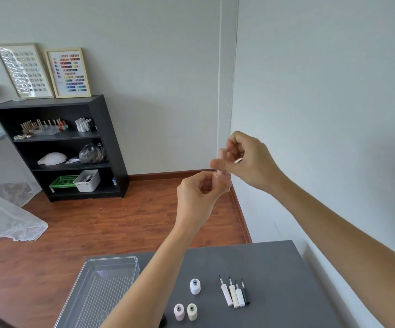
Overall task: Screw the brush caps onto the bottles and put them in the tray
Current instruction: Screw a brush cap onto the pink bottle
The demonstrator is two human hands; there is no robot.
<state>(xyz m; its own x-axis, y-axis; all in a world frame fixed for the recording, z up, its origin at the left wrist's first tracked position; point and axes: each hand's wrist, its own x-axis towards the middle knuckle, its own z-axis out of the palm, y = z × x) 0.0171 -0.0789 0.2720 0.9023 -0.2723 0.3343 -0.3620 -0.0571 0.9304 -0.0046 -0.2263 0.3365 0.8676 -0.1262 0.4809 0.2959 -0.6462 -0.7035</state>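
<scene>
Pink bottle [219, 183] clamped in left grip [198, 192], pink brush cap [222, 157] pinched in right grip [243, 159]; risk of cross-threading if tilted.

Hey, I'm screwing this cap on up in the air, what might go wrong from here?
The pink bottle is pinched by your left hand well above the floor past the table edge; a slip could drop it. If your right hand tilts the cap, it may cross-thread. Lowering your forearms could knock the open bottles.
</scene>
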